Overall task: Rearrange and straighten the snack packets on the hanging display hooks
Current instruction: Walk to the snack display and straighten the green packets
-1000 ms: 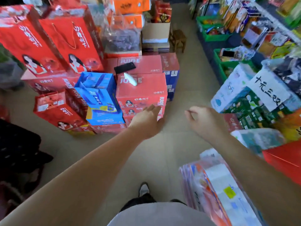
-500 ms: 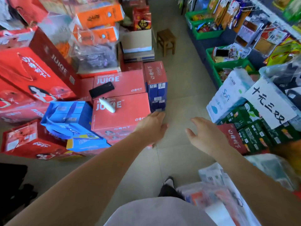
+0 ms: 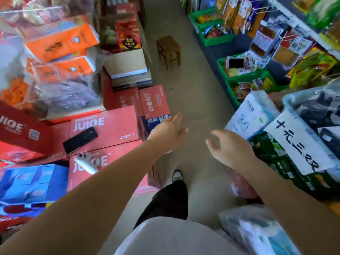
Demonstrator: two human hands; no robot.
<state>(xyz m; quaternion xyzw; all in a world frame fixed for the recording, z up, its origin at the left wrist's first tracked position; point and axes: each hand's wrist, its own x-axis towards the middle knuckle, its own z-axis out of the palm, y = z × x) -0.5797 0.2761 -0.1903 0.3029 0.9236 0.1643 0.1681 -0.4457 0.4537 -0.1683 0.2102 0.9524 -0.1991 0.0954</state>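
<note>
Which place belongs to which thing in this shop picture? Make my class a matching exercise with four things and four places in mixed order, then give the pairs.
Things
1. black phone
2. wooden stool
3. snack packets
4. white handwritten sign

Places
A. stands on the aisle floor
B. hang high at the upper right
C. lies on a red juice carton
D. just right of the right hand

Pairs: 1-C, 2-A, 3-B, 4-D
</note>
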